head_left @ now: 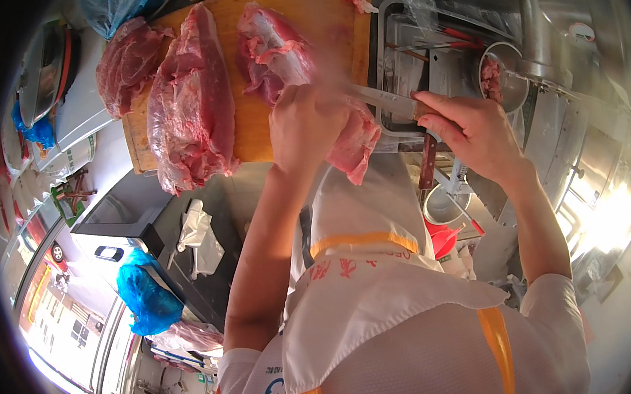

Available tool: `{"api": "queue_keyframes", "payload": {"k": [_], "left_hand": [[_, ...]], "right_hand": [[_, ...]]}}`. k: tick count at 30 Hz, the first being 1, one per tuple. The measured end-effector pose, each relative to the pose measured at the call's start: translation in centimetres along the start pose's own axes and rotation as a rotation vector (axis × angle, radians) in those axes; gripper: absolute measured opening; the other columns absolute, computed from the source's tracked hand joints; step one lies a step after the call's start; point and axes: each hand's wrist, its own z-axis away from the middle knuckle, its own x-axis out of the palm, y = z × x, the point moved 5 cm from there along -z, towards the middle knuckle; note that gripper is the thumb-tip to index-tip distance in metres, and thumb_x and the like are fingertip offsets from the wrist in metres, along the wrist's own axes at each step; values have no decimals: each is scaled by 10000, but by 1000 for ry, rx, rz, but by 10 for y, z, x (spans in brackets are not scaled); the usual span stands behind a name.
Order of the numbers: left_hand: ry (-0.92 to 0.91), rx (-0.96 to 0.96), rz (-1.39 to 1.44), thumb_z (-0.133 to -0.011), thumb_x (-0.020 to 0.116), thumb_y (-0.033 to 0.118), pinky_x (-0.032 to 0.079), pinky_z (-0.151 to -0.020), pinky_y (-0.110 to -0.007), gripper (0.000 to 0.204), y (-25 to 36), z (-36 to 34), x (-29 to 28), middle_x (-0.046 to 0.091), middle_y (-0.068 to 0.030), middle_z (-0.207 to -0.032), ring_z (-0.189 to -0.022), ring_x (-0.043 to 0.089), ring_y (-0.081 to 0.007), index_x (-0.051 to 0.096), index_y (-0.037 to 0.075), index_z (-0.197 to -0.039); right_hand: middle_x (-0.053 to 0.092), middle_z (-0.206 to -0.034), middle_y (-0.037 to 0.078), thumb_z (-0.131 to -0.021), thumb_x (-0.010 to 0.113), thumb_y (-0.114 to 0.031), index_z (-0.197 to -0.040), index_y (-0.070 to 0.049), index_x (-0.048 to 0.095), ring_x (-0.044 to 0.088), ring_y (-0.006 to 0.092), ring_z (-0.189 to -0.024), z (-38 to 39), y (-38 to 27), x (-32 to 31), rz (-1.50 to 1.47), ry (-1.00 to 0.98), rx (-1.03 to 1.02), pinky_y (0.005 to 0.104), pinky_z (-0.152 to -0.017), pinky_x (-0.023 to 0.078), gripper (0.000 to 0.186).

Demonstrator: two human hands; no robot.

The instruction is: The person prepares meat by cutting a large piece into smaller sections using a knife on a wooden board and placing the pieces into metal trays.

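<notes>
My right hand [475,131] is wrapped round the handle of a knife [386,102]. Its blade reaches left, over the top of a raw piece of meat [356,144], and the tip end is blurred. Closed fingers of my left hand [307,124] grip that piece at the near edge of the wooden cutting board [249,139]; part of it hangs past the edge. Just beyond my left hand lies another cut of meat [269,50]. Farther left are a long slab of meat [191,107] and a darker chunk [130,63].
Right of the board is a black-rimmed tray [393,52] with red-handled tools. A metal bowl [503,78] holds ground meat beside a steel machine [534,24]. A second knife handle [427,161] sticks down nearby. Blue plastic bags [146,293] lie at the lower left.
</notes>
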Motion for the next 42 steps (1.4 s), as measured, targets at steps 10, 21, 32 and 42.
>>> {"api": "queue_keyframes", "payload": {"k": [10, 21, 32, 42], "left_hand": [[58, 51, -39, -712, 772, 50, 534, -574, -425, 153, 2, 9, -9, 662, -135, -741, -609, 641, -340, 643, 20, -787], [45, 99, -19, -739, 729, -18, 524, -557, -407, 121, -8, 7, -16, 655, -131, -733, -603, 647, -311, 638, 16, -812], [113, 2, 41, -744, 755, 5, 539, -587, -341, 141, -26, 17, -21, 676, -115, -746, -614, 674, -233, 676, 14, -861], [133, 19, 60, -760, 703, -33, 526, -570, -384, 125, -28, 15, -24, 646, -134, -745, -622, 644, -297, 634, 27, -844]], "right_hand": [[764, -861, 104, -987, 759, -195, -1303, -117, 751, 689, 309, -694, -18, -16, 9, 214, -142, -125, 429, -630, 529, 326], [741, -798, 130, -1011, 691, -276, -1191, -122, 770, 710, 362, -743, -27, -19, 0, 270, -254, -116, 489, -659, 537, 250], [780, -869, 122, -993, 719, -240, -1264, -143, 773, 730, 344, -781, -34, -23, -10, 159, -152, -149, 446, -693, 565, 293], [748, -800, 136, -995, 735, -220, -1219, -109, 770, 702, 350, -709, -27, -39, -10, 341, -292, -113, 463, -626, 526, 252]]}}
